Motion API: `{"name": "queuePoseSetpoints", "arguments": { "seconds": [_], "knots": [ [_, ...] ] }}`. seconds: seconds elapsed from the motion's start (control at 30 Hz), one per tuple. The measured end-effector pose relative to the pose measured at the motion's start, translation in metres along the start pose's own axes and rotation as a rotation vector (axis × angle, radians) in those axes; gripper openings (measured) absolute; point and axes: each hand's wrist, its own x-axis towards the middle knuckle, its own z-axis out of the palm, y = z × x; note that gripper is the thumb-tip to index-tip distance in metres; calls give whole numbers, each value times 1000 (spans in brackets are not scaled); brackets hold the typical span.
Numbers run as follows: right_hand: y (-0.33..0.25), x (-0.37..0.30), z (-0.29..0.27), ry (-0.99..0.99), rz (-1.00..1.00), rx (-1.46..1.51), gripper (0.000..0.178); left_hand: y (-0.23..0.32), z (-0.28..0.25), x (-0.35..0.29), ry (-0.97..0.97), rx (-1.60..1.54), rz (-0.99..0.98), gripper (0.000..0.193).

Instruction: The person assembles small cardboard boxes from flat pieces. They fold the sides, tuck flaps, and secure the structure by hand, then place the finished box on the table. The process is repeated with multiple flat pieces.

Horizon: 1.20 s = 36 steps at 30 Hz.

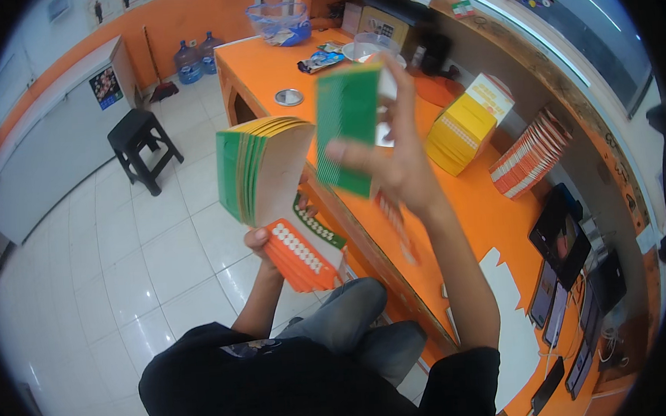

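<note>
Progress, my estimate: partway. One green-and-yellow carton is apart from the rest, in my right hand; several more lie one against another in the carton stack in my left hand, so most of the handful looks left to handle. Beyond my right hand, to its right on the orange table, stand a yellow carton group and, farther right, an orange-and-white row; whether these are finished, cannot tell.

Grip, right: closed on the single carton, thumb flat across the green face; motion blur hides the fingers' exact contact. Grip, left: clasping the stack low, thumb at its near-left edge, fingertips showing on the opposite side.
</note>
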Motion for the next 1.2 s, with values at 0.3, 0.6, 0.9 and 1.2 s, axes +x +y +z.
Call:
{"name": "queuePoseSetpoints", "arguments": {
  "seconds": [0.3,0.6,0.9,1.2],
  "knots": [
    [10,-54,62,90,-59,-133,111,-25,31,-18,-80,-159,-109,91],
    [20,-44,89,132,-261,98,99,-4,-2,-37,-89,243,-293,95],
    [112,17,-39,90,174,-1173,27,23,29,-6,33,154,87,94],
    [15,-13,-36,-33,151,-76,24,4,15,-5,57,515,163,97]
  ]
}}
